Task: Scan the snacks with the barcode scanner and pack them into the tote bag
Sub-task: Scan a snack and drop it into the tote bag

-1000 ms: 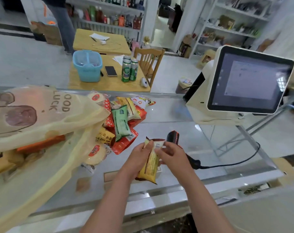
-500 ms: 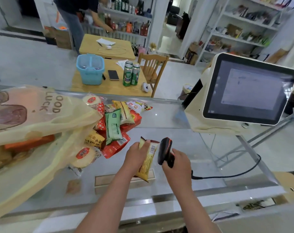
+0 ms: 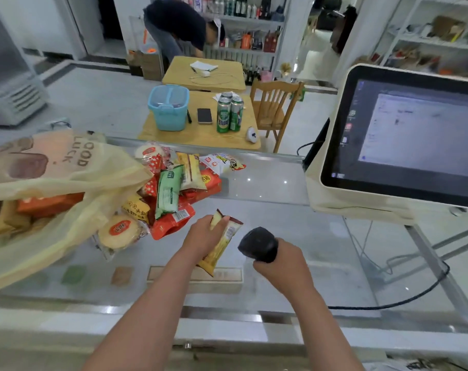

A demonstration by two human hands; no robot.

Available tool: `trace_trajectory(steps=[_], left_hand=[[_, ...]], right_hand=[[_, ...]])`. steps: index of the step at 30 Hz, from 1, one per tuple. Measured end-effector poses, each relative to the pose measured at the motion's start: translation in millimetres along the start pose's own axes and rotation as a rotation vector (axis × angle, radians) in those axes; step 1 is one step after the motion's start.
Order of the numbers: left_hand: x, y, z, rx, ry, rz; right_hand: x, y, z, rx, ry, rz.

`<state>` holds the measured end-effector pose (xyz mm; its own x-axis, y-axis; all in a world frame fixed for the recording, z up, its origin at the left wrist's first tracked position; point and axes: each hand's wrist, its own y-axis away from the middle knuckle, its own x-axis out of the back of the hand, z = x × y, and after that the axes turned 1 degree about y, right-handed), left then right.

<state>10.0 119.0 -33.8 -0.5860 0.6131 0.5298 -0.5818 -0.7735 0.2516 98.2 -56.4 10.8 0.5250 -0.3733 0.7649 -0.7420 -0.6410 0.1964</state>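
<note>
Snack packet [image 3: 223, 245], yellow, hangs tilted just above the glass counter [image 3: 294, 226], my left hand [image 3: 203, 238] curled round its upper half. Just right of it, my right hand [image 3: 281, 259] is wrapped around the black barcode scanner [image 3: 258, 245]. Farther left, the snack heap [image 3: 174, 191] lies against the mouth of the tote bag [image 3: 53, 167], which lies on its side.

You had one yellow snack packet [image 3: 220, 251] and one barcode scanner [image 3: 258, 245], one per hand. The worktop [image 3: 281, 223] carried one tote bag [image 3: 53, 167], one monitor [image 3: 414, 135] and roughly ten loose snacks [image 3: 171, 194], too overlapped to count exactly. Beyond stood three green cans [image 3: 230, 113], one blue basket [image 3: 168, 111], one phone [image 3: 204, 115] and one chair [image 3: 274, 108].
</note>
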Motion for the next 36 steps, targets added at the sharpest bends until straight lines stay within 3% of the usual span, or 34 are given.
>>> trace_trajectory(steps=[6,36], left_hand=[[-2.0,0.0,6.2,0.042,-0.051,-0.027],[-1.7,0.4,7.5,0.059,-0.13,-0.05]], right_hand=[[26.0,6.2,1.4,0.042,-0.165,-0.054],[28.2,9.0,-8.0,0.064,-0.199,-0.058]])
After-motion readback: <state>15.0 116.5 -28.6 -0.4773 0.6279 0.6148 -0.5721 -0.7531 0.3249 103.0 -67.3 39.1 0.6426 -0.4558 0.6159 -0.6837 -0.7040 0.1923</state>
